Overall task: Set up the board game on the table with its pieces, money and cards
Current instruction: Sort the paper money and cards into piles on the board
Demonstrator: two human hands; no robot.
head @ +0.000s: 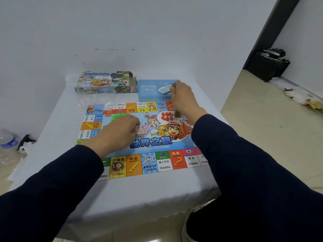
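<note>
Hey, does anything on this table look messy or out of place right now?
Mostly tidy. The game box lies on its side with its end flap open, and crumpled clear plastic wrap overlaps the game board's far-left corner. The board lies flat.

Game board (pixel 157 142) flat, table centre. Blue tray (pixel 148 89) at 12 o'clock holds cards (pixel 164 89); box (pixel 104 82) at 11, open-ended.

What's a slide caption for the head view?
Right hand reaches a card stack in the blue tray; left hand rests on the game board.
</note>
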